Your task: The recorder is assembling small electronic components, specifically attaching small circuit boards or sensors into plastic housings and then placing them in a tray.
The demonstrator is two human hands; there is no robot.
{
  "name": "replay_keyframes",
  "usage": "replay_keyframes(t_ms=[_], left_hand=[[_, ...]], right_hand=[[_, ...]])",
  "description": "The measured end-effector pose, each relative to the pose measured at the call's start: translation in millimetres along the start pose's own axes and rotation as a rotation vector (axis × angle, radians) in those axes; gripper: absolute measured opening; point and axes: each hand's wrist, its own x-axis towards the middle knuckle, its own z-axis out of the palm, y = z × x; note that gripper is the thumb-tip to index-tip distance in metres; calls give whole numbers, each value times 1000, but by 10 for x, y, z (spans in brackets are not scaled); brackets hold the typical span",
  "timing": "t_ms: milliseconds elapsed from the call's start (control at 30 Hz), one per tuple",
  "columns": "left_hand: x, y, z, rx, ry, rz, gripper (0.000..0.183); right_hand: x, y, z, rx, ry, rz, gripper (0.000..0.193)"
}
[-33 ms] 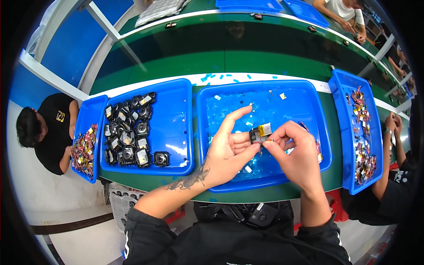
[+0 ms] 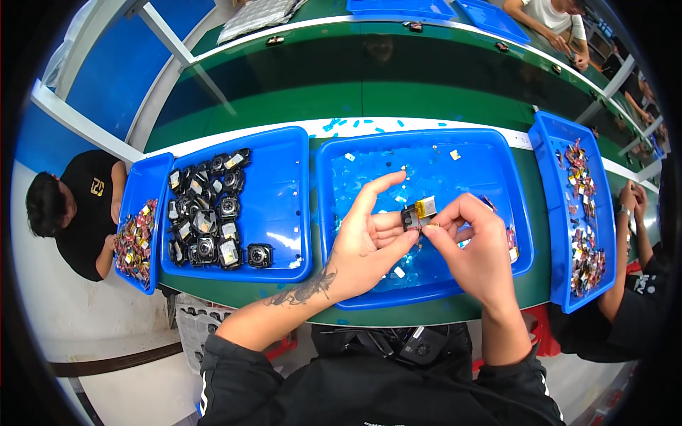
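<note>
Over the middle blue tray [image 2: 522, 213], both hands meet at a small black housing [image 2: 410, 217]. A silver flat battery [image 2: 425, 208] with a yellow edge stands up from its right side. My left hand [image 2: 366, 245] holds the housing between thumb and fingers, its index finger stretched away. At the battery's lower right, my right hand [image 2: 476, 241] has thumb and forefinger pinched together. Whatever lies between those fingertips is mostly hidden. Beneath the hands, scraps of blue film and small pale pieces [image 2: 399, 271] lie in the tray.
Left stands a blue tray [image 2: 284, 153] with several black camera-like units [image 2: 206, 246]. Narrow blue trays of small batteries stand at far left [image 2: 169, 170] and right [image 2: 543, 135]. Behind runs a green belt [image 2: 320, 85] with a white rail. Co-workers sit on both sides and at upper right.
</note>
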Motion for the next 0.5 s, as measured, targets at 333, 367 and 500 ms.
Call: replay_keyframes(t_ms=[333,367,500], left_hand=[[20,-68,-55,-115,81,16,38],[19,-70,-65,-121,87,21,38],[9,-73,-55,-154,82,12,34]], right_hand=[[-32,13,201,261,75,140,27],[-39,28,245,204,79,89,27],[-74,58,218,406,71,175,27]])
